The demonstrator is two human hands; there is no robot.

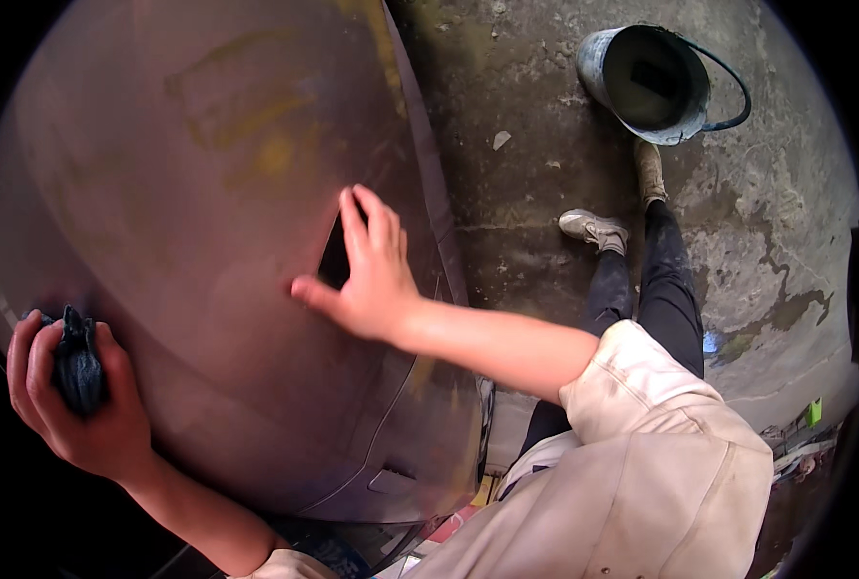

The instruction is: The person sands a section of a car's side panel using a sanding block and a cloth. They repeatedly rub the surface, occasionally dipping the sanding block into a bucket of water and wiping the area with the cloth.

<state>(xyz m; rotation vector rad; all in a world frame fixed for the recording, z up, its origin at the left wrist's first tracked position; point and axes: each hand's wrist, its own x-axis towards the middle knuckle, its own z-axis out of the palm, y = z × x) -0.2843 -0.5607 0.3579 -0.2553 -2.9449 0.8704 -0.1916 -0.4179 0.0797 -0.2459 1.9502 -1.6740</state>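
Observation:
A large brownish-mauve car body panel (236, 222), dull and with yellowish patches near its upper part, fills the left and middle of the view. My right hand (367, 275) lies on it, thumb spread from the fingers. Under the palm and fingers is a flat black piece of what looks like sandpaper (334, 257), partly covered by the hand. At the panel's lower left edge, my left hand (87, 400) is closed around a bunched dark blue cloth (79, 372).
A worn metal bucket (598, 68) with a dark curved handle holds murky liquid and a dark object. It stands on stained concrete (516, 183) at the upper right, near my feet. A small bright green item (814, 413) lies at the far right.

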